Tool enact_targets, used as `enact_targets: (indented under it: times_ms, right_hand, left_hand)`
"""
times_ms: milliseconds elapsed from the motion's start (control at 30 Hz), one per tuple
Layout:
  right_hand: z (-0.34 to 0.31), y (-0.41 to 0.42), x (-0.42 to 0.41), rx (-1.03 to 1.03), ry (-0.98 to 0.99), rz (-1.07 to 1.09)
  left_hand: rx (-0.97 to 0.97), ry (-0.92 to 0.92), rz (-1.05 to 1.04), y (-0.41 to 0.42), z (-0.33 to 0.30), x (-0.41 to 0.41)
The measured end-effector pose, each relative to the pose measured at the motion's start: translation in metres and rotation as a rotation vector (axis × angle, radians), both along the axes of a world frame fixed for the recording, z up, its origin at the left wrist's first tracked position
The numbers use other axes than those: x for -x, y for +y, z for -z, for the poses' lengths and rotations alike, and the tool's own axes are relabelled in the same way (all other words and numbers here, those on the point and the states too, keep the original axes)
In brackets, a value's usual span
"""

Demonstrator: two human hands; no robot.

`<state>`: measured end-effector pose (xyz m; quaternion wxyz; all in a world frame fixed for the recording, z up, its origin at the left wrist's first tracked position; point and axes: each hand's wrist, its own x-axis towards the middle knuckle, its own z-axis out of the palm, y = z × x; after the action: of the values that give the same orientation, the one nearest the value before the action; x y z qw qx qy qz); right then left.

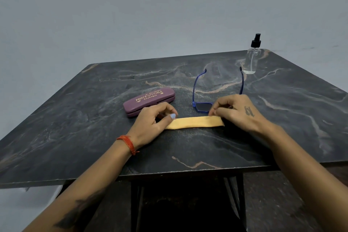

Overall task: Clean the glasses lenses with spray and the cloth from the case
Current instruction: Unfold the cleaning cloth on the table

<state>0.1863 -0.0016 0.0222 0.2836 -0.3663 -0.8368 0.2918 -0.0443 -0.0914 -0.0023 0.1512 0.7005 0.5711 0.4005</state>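
Left hand (153, 118) and right hand (233, 112) each pinch one end of the folded yellow cloth (194, 122), held flat on the counter (94, 118), likely to fold or unfold it. Beyond the right hand, glasses (204, 106) lie arms open, lenses reachable. Shut case (148, 101) just beyond the left hand. Spray bottle (251, 58) far beyond the right, upright. One of each.

Marble table (79, 118) bears case (148, 101), glasses (203, 106), cloth (194, 122), bottle (251, 60).
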Motion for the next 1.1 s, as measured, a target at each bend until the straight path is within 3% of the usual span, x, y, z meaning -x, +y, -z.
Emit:
enact_targets:
  times_ms: [100, 300, 600, 933, 1100]
  right_hand:
    - [0.005, 0.003, 0.000, -0.085, -0.038, 0.089]
    - [0.005, 0.004, 0.001, -0.032, -0.266, 0.020]
    - [-0.001, -0.002, 0.003, 0.087, -0.228, 0.016]
    - [-0.006, -0.007, 0.017, 0.021, -0.059, 0.149]
    - [-0.011, -0.020, 0.037, -0.079, -0.067, 0.162]
  left_hand:
    - [-0.021, 0.026, -0.052, 0.001, 0.003, 0.000]
    - [0.037, 0.070, -0.020, 0.000, 0.001, -0.001]
    - [0.090, 0.121, 0.033, 0.002, 0.004, 0.002]
    - [0.127, 0.009, 0.033, 0.000, 0.002, 0.000]
    - [0.132, 0.011, 0.033, -0.001, 0.002, 0.001]
